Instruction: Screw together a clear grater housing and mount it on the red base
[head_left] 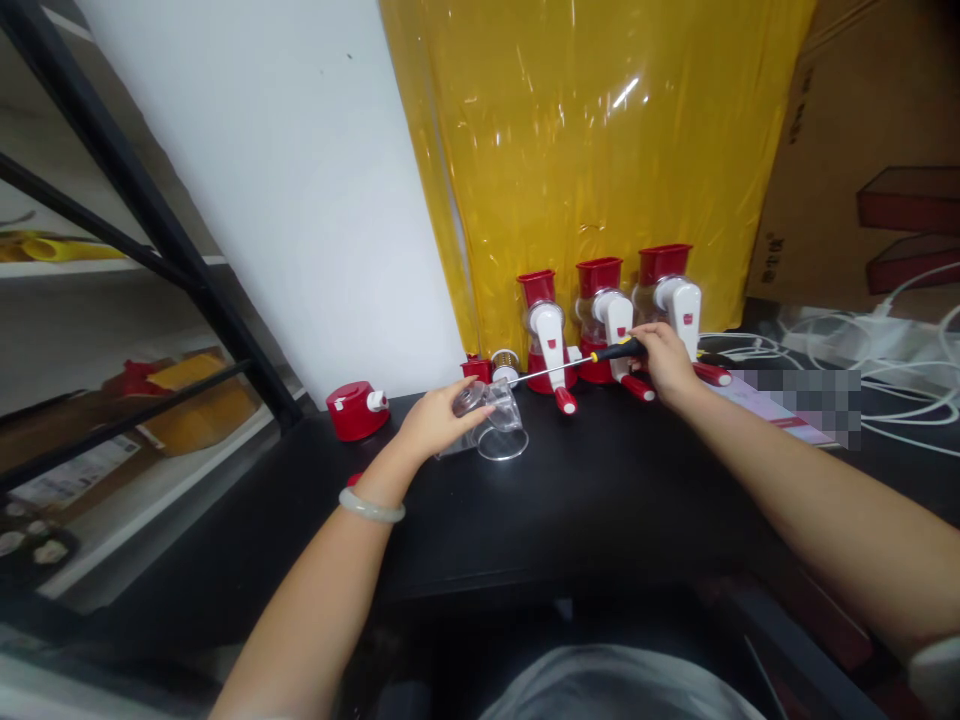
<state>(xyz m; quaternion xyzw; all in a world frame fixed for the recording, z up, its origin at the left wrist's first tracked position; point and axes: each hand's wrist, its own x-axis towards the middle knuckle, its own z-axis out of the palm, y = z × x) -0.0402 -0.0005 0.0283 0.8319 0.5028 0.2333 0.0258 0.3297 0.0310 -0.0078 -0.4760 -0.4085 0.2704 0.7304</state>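
Observation:
My left hand (442, 415) is closed around a clear plastic grater housing (501, 425), whose round rim faces me just over the black table. In my right hand (661, 362) is a screwdriver (619, 350) with a black and yellow handle. Its long metal shaft points left, and the tip reaches the clear housing near my left fingers; whether it sits in a screw cannot be made out. Behind the housing stand a small red part (475, 370) and a grater drum (505, 364). A red base with a white knob (360, 410) lies left of my left hand.
Three red and white rotary graters (550, 340) with crank handles stand along the back of the black table (585, 500). White cables (900, 370) and a printed sheet (776, 405) lie at right. A shelf rack (142, 440) is at left, a cardboard box (847, 150) behind.

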